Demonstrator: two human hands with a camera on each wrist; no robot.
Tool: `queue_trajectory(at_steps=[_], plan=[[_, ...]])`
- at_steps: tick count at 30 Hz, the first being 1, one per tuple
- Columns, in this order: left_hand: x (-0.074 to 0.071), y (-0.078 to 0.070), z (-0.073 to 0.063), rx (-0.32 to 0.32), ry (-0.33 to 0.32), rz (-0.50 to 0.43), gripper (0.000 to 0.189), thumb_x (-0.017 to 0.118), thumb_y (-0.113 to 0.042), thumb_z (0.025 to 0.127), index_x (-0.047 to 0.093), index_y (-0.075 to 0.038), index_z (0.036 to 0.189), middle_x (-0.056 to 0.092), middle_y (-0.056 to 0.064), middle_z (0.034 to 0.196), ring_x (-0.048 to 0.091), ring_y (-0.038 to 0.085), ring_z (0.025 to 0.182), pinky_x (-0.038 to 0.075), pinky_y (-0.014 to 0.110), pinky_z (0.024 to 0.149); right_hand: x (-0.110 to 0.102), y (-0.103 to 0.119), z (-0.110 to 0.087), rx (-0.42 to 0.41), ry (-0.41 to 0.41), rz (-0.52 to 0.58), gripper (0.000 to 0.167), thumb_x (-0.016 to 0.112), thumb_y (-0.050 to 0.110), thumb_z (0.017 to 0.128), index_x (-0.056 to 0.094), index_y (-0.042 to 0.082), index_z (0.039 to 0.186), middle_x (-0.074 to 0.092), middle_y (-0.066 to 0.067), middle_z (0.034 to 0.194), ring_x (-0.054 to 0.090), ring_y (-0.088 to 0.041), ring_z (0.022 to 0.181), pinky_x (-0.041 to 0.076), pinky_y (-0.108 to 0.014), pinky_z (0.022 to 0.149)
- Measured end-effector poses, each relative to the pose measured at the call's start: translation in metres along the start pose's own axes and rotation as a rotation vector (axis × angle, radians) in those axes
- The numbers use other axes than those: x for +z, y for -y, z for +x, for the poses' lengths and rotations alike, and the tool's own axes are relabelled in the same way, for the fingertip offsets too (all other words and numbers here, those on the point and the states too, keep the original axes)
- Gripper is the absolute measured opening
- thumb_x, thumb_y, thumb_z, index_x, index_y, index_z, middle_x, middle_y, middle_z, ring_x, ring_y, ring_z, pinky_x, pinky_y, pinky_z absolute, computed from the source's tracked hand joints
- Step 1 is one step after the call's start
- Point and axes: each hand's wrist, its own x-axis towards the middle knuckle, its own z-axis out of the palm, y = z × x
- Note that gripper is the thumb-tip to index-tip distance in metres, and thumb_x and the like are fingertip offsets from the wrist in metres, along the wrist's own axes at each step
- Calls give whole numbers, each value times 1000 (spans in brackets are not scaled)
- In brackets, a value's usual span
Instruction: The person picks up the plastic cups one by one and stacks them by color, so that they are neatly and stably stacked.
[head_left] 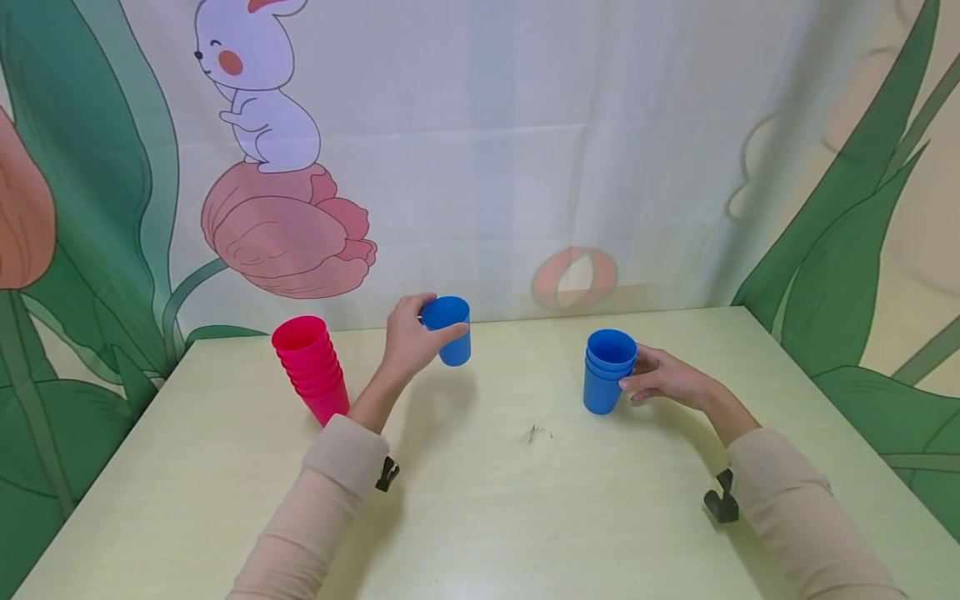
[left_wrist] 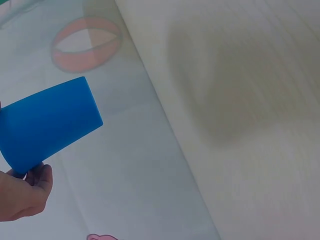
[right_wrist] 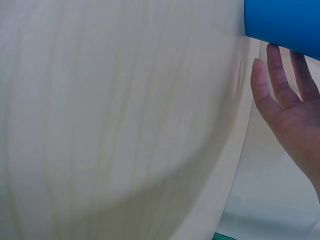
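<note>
In the head view my left hand (head_left: pixel 415 340) grips a single blue cup (head_left: pixel 454 346) near its rim, thumb on the near side and fingers on the far side. That cup is upright and held above the table, its shadow falling below. The left wrist view shows the cup's side (left_wrist: pixel 52 122) and part of the hand (left_wrist: pixel 27 196). My right hand (head_left: pixel 671 379) holds a short stack of nested blue cups (head_left: pixel 602 390) by its right side, between thumb and fingers. Several fingers (right_wrist: pixel 284 90) show under the blue wall in the right wrist view.
A taller stack of nested red cups (head_left: pixel 326 400) leans on the table, left of my left forearm. A printed curtain (head_left: pixel 420 167) with a rabbit and flowers hangs behind the pale table (head_left: pixel 525 517). Small dark marks (head_left: pixel 534 433) lie between my hands.
</note>
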Motion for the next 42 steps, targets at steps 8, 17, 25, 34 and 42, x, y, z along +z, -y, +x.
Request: queue_trajectory(at_steps=[8,17,25,34,42], plan=[[8,-15,-5,64,29,-15,68,73,-31,75,44,-4,131,47,13,124,45,30,112,44,46,88,0,-6,3,-2,3,-4,76,63,18,85,16,1,143,35,-29,134,49,-30,110,48,-41,83],[21,-30,-11,121,69,-20,66,74,-30,75,46,-5,129,48,13,123,47,30,111,46,45,86,4,-8,2,7,-3,-4,78,64,19,85,15,2,143,33,-28,136,46,-33,113,47,-43,85],[33,-41,-14,191,96,-52,62,74,-29,75,49,-5,127,50,11,120,48,28,107,47,42,85,5,-7,-1,-5,0,5,76,62,16,86,14,1,143,33,-30,136,47,-32,111,47,-44,85],[46,-55,-17,240,131,-97,62,74,-29,76,50,-4,127,51,11,119,50,26,107,47,39,85,4,-9,1,-4,4,-1,76,63,19,86,15,2,143,34,-28,135,48,-31,111,47,-44,84],[53,-75,-16,295,135,-135,62,74,-28,76,50,-4,127,51,11,121,50,25,108,46,37,87,-1,-4,2,-3,-3,7,74,63,16,86,17,1,142,36,-28,133,51,-27,106,48,-43,83]])
